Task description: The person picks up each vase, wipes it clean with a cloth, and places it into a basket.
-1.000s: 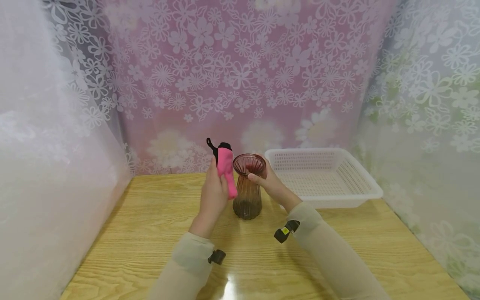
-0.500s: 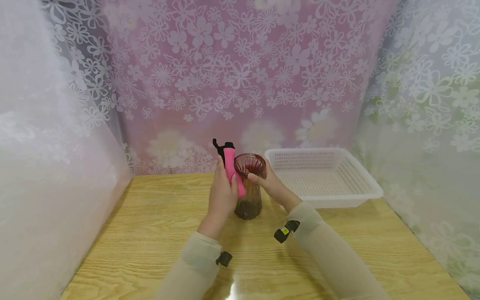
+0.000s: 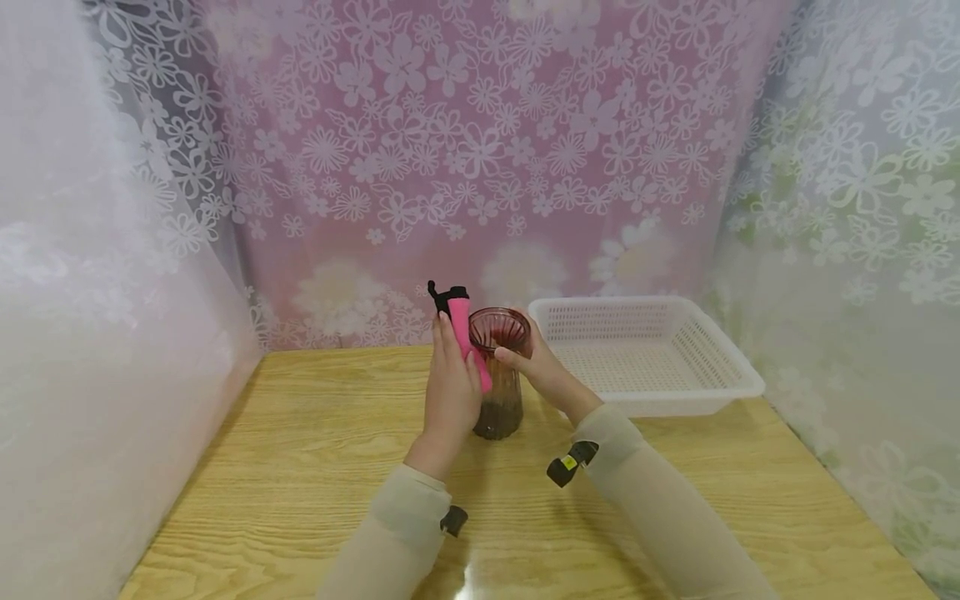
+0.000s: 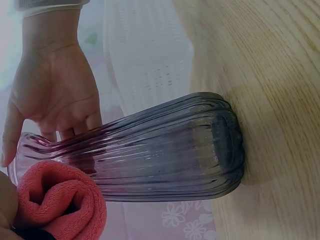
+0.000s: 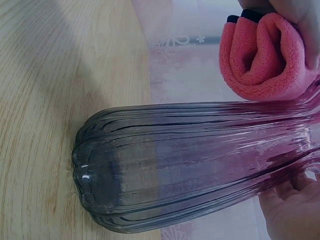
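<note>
Closer to the vase than a second ago, the left hand (image 3: 452, 385) has carried its rolled pink fleece cloth with a black trim and loop (image 3: 463, 333) from well left of the rim to right against it, upright and touching the glass.

Going by size: one light wooden worktop (image 3: 300, 467) carries everything; one white perforated plastic basket (image 3: 652, 350) sits just right of the vase, holding nothing that shows; one ribbed, smoky purple-brown glass vase (image 3: 498, 375) stands upright on the worktop near the middle; one cloth, beside the vase's mouth.

Both hands are busy: the left is wrapped round the cloth roll, and the right hand (image 3: 542, 371) clasps the vase's neck, thumb on the flared rim (the wrist views show the fingers behind the glass).

Judging from this, the cloth has reached the vase but is not inside it; any wiping or stuffing looks yet to begin.
</note>
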Tool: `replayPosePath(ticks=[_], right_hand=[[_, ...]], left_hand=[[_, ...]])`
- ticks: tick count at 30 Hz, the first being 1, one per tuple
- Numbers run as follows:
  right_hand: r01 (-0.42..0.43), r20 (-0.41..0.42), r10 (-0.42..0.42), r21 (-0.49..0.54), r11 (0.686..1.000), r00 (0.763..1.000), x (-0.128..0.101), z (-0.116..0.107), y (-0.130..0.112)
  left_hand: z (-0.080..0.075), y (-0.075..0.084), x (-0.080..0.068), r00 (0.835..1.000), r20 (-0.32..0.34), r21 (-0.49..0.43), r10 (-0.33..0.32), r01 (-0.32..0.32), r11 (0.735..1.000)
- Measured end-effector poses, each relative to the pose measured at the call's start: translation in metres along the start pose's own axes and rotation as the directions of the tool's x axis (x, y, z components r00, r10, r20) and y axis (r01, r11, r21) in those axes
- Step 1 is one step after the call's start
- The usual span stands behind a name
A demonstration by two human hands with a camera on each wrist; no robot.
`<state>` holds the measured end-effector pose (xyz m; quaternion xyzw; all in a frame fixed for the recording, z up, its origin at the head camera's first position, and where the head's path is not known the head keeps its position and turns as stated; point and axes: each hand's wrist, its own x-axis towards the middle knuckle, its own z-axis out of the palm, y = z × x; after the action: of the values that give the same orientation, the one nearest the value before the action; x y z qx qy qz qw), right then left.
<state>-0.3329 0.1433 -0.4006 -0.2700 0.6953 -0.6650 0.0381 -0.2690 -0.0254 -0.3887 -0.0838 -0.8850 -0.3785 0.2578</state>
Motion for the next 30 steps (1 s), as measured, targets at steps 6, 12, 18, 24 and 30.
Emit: replayPosePath(ticks=[6, 12, 18, 24, 30], right_hand=[[-0.001, 0.006, 0.001, 0.016, 1.0, 1.0, 0.0, 0.0, -0.001], [-0.01, 0.005, 0.01, 0.005, 1.0, 1.0, 0.0, 0.001, -0.002], [-0.009, -0.007, 0.009, -0.009, 1.0, 1.0, -0.001, 0.002, -0.002], [-0.015, 0.001, 0.015, -0.013, 1.0, 1.0, -0.001, 0.001, -0.001], [-0.013, -0.002, 0.013, -0.016, 1.0, 1.0, 0.0, 0.0, 0.001]], left_hand=[[0.001, -0.002, 0.0, 0.999, 0.037, 0.027, -0.006, 0.005, 1.0], [0.003, -0.006, -0.001, 0.998, 0.064, 0.033, -0.018, 0.016, 0.999], [0.008, -0.011, -0.002, 0.993, 0.106, 0.05, -0.051, 0.046, 0.998], [0.011, -0.012, -0.004, 0.99, 0.128, 0.064, -0.056, 0.048, 0.997], [0.015, -0.016, -0.006, 0.988, 0.15, 0.123, -0.035, 0.016, 0.992]])
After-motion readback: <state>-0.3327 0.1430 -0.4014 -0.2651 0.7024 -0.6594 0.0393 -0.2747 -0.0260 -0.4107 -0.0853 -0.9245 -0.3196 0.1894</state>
